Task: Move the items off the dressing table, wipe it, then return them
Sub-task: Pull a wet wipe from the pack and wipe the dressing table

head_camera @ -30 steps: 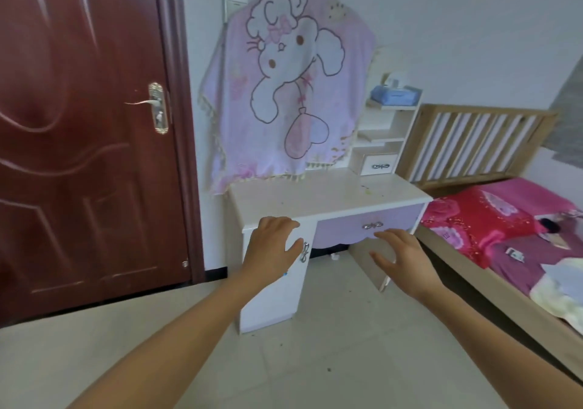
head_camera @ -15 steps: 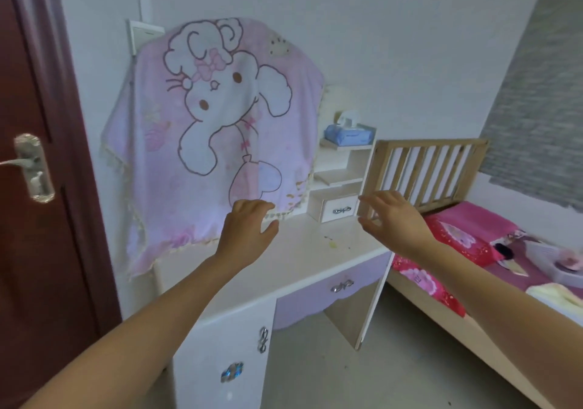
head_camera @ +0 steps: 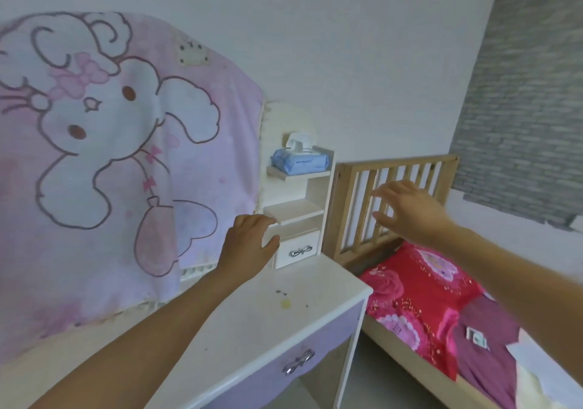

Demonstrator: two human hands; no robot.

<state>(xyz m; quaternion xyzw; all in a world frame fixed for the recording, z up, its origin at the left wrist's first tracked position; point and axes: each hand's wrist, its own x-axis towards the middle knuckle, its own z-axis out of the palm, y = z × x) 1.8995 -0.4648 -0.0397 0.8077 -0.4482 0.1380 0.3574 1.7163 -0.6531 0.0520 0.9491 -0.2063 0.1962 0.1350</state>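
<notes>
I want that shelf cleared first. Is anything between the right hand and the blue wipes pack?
Nothing visible blocks it. The wipes pack sits alone on the top shelf, open at the front. The right hand hovers lower and to its right, in front of the bed rail; only the shelf's side panel flanks the pack.

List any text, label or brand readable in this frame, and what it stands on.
Blue tissue pack on the top shelf: one line of dark print, too blurred to read.
Small card on the bed: markings too small to read.
No other text visible.
</notes>
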